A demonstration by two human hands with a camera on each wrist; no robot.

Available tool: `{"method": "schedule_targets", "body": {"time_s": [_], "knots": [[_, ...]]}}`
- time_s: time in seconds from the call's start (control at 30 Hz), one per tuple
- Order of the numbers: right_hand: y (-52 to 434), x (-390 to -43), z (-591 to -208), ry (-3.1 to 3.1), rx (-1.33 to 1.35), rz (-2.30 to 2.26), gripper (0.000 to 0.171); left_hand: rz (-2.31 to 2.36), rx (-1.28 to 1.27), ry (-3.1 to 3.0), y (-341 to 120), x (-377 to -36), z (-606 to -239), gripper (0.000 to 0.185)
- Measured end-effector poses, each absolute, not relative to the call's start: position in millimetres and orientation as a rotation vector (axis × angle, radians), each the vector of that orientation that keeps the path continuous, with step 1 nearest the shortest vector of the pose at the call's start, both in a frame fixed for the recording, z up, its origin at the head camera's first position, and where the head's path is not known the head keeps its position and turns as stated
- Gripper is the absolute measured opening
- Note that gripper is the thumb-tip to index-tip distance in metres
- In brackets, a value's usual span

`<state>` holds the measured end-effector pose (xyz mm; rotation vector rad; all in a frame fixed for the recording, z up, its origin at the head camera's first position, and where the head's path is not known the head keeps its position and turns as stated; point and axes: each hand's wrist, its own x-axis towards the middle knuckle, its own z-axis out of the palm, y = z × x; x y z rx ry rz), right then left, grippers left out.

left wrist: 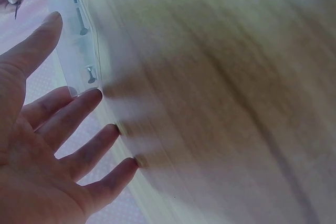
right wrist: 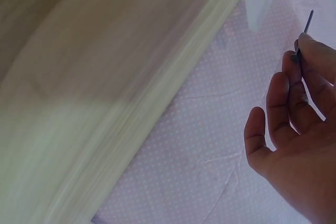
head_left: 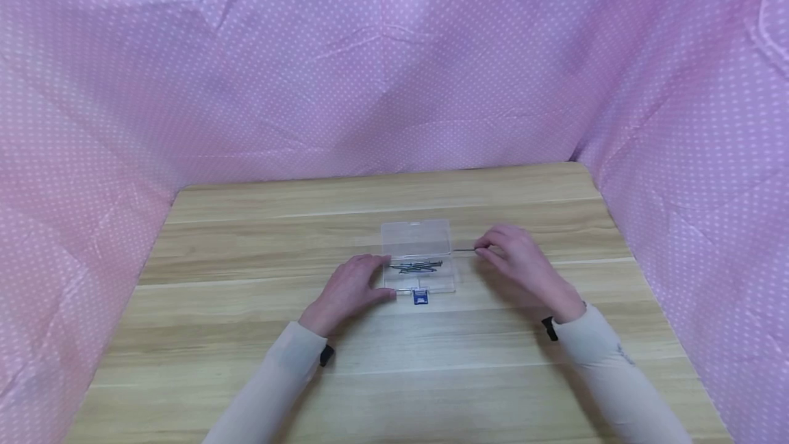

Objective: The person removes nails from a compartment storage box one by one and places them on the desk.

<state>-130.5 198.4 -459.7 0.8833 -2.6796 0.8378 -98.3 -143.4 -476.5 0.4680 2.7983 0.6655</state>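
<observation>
right hand [head_left: 524, 259]: fingers pinch nail [head_left: 464, 249], long axis level, tip toward clear box [head_left: 418, 255] just left | left hand [head_left: 351, 288]: fingers straight, steadying box's left edge on bench [head_left: 246, 334] | right hand nearer nail.

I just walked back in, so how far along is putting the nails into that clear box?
Several nails already lie inside the open clear box. In hand: the right hand pinches one more nail just beside the box, while the left hand steadies the box's near edge. Left: that nail goes in, then the lid and its blue latch need closing. No loose nails show on the table.
</observation>
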Motion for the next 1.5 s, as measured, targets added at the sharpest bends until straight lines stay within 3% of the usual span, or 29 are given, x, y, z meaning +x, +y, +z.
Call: {"method": "schedule_targets", "body": {"time_s": [1.5], "knots": [[230.4, -165.9, -479.7, -3.066, 0.740, 1.048, 0.005, 0.668, 0.429, 2.784, -143.0, -99.1, -477.4, 0.077]]}}
